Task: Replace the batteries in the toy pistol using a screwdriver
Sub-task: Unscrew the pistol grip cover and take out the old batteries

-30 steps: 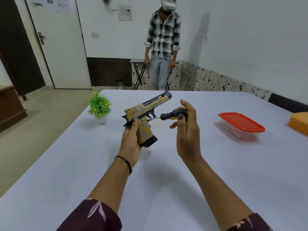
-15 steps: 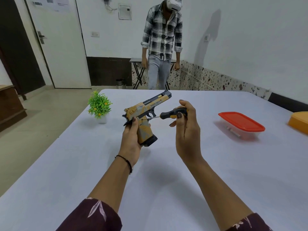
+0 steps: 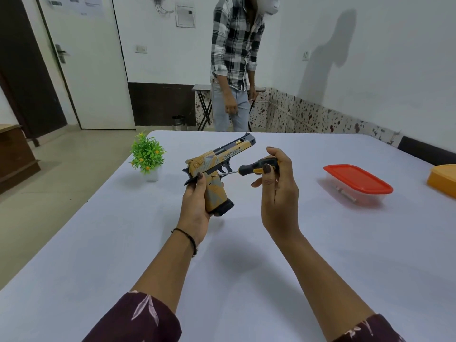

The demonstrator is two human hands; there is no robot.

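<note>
Currently: left hand [image 3: 195, 209] grips one toy pistol [image 3: 218, 157]; right hand [image 3: 278, 196] grips one screwdriver [image 3: 249, 167].

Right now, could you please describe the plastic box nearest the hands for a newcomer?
On the white table, look right of the right hand. The clear box has a red lid, unlike the solid orange container at the edge.

**Tan pistol, red lid, pale cloth**

The toy pistol [image 3: 217, 164] is mustard-tan with grey camouflage patches, a black slide and a black grip base. The screwdriver [image 3: 251, 167] has a black handle with yellow-orange insets. The table [image 3: 246, 267] wears a plain, pale lilac-white cloth. Near its right edge a clear container [image 3: 355, 197] has a red lid [image 3: 357, 178], and the box [image 3: 444, 180] at that edge is orange. Toward the left edge, the plant [image 3: 147, 154] is green with orange flowers, in a white pot [image 3: 152, 175]. The sleeves [image 3: 138, 319] are maroon with a pale leaf print.
</note>
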